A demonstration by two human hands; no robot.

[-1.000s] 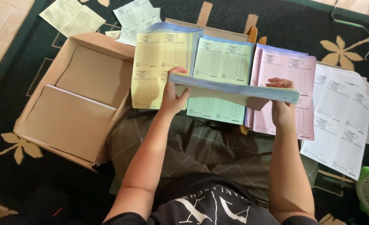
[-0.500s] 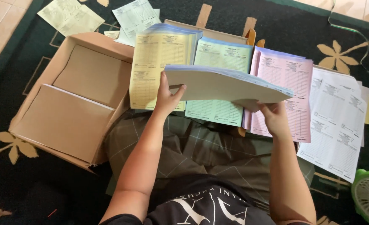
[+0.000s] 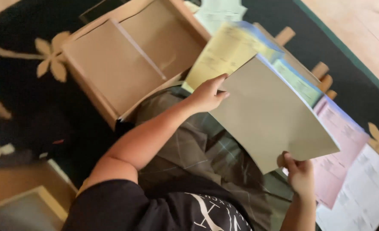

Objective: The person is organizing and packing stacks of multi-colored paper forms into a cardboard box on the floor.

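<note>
Dark rug (image 3: pixel 22 25) is laid on floor; open box (image 3: pixel 125 60) and form stacks (image 3: pixel 361 192) are spread on it.

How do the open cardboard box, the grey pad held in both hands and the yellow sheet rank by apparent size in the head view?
1. Cardboard box
2. Grey pad, nearly as large, but nearer the camera, so unsure
3. Yellow sheet, partly hidden

A grey-brown cardboard sheet (image 3: pixel 271 113) is seen above yellow (image 3: pixel 226 53), pale green (image 3: pixel 298 83), pink (image 3: pixel 341 141) and white forms (image 3: pixel 365 192); the open box (image 3: pixel 125 60) is tan, the carpet (image 3: pixel 22 25) black with beige flowers, the trousers (image 3: pixel 189 145) olive plaid
</note>
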